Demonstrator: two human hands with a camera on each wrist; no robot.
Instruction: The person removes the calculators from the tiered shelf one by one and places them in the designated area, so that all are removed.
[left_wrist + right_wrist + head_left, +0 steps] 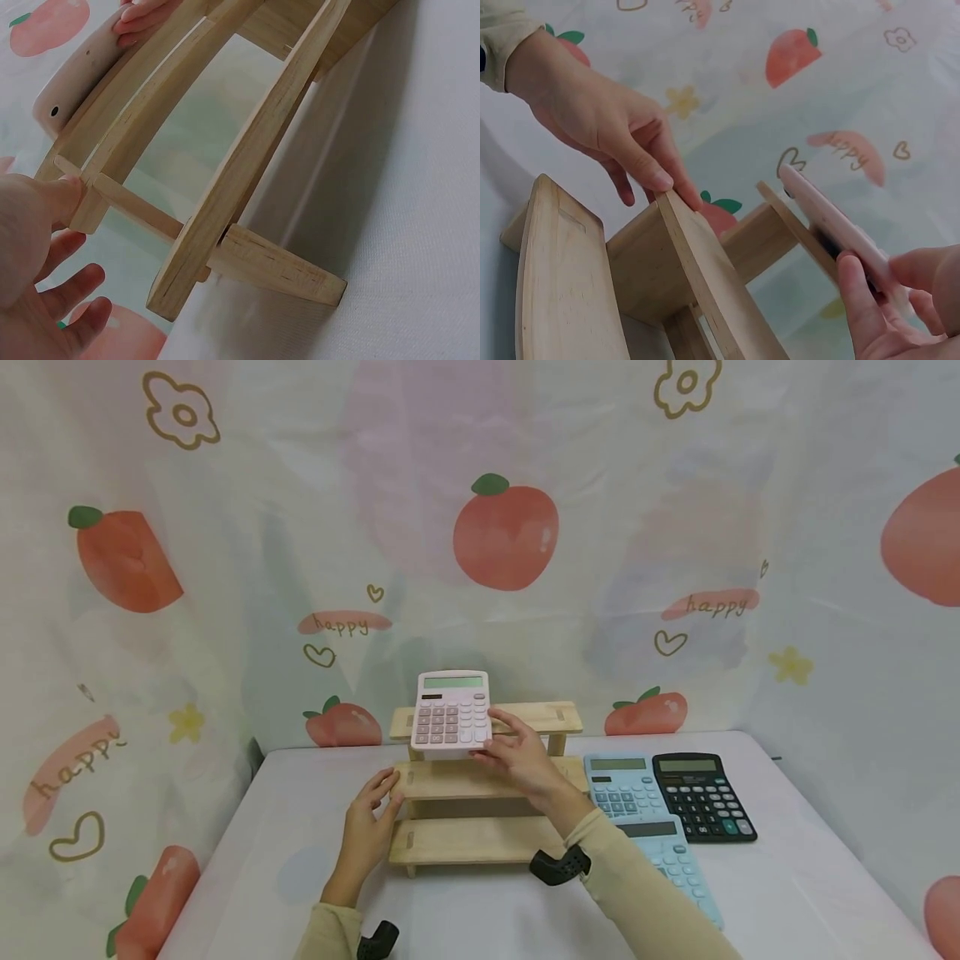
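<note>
A pale pink calculator (452, 712), keys and grey-green display toward me, stands tilted at the top tier of a three-tier wooden rack (472, 842). My right hand (527, 767) grips its lower right corner; in the right wrist view the thumb and fingers (861, 307) lie on either side of the calculator (838, 217). With thumb and forefinger, my left hand (363, 828) pinches the left end of the middle tier (450, 779). The left wrist view shows that hand (34, 255) at the board's end, its other fingers loose. Whether the calculator's bottom edge touches the top board is unclear.
Right of the rack lie two light blue calculators (618, 785), the nearer one (678, 870) overlapping the other, and a black calculator (705, 797). My right forearm passes over the nearer one's edge. A white cloth (262, 860) covers the table; a fruit-print curtain (420, 510) hangs behind.
</note>
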